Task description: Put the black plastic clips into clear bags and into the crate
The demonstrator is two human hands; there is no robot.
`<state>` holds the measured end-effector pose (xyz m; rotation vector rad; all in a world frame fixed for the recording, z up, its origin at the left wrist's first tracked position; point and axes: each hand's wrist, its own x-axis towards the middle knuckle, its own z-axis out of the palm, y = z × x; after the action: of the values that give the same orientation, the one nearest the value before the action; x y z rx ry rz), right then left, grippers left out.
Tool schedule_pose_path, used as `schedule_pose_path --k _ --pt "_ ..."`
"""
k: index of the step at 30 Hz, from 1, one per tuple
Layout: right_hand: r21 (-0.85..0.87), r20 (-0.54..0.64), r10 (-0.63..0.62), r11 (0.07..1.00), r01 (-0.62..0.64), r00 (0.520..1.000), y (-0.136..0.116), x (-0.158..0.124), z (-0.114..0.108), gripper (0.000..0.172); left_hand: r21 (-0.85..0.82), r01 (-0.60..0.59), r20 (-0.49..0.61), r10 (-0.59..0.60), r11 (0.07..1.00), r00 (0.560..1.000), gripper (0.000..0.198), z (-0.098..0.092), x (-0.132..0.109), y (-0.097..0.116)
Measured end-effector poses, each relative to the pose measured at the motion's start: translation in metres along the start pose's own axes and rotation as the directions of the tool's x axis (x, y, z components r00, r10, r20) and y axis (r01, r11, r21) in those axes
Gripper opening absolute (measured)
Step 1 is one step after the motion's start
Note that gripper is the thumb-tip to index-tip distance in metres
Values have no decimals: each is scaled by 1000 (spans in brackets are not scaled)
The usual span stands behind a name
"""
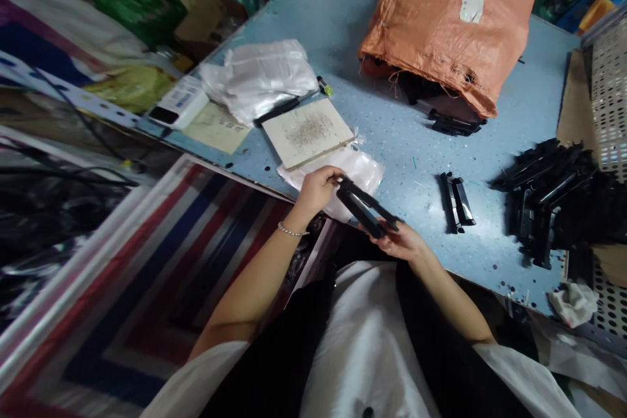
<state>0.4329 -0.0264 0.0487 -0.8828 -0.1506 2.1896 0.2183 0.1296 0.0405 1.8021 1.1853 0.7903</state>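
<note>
My left hand [318,189] and my right hand [399,240] both grip a black plastic moulded part [365,208], the left at its near-left end and the right from beneath its far end. Just beyond my left hand, a translucent white plastic bag [337,173] lies on the blue speckled worktable [406,144]. To the right of my hands stands a small pair of black plastic parts [455,202]. A larger heap of similar black parts [548,199] lies further right. More black parts [455,121] spill from the mouth of an orange woven sack [445,26].
A beige board with grey filings [307,132] sits beyond my hands, beside a crumpled white bag [257,78], a black pen-like tool [277,111] and a white box [179,102]. A perforated crate [610,104] stands at the right. A striped cloth [147,274] lies left.
</note>
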Motion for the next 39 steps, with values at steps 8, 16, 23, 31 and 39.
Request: schedule_pose_path --k 8,16,23,31,39 --pt "74 4 -195 978 194 981 5 34 -2 26 188 -554 153 533 811 832 58 11 -64 54" --pt "-870 16 -570 397 293 821 -6 -24 27 21 153 -577 200 547 802 813 41 22 -105 100" --pt "-992 -96 -850 39 -119 519 -54 -101 -18 41 410 -154 404 -27 899 914 35 -69 -130 51" --pt "-718 -323 -871 -30 -696 370 -69 -134 -85 38 693 148 336 -498 706 799 29 -38 -97 -7" --pt "-942 -334 -781 283 -179 527 -59 -106 -62 42 528 -110 27 113 842 993 19 29 -36 31"
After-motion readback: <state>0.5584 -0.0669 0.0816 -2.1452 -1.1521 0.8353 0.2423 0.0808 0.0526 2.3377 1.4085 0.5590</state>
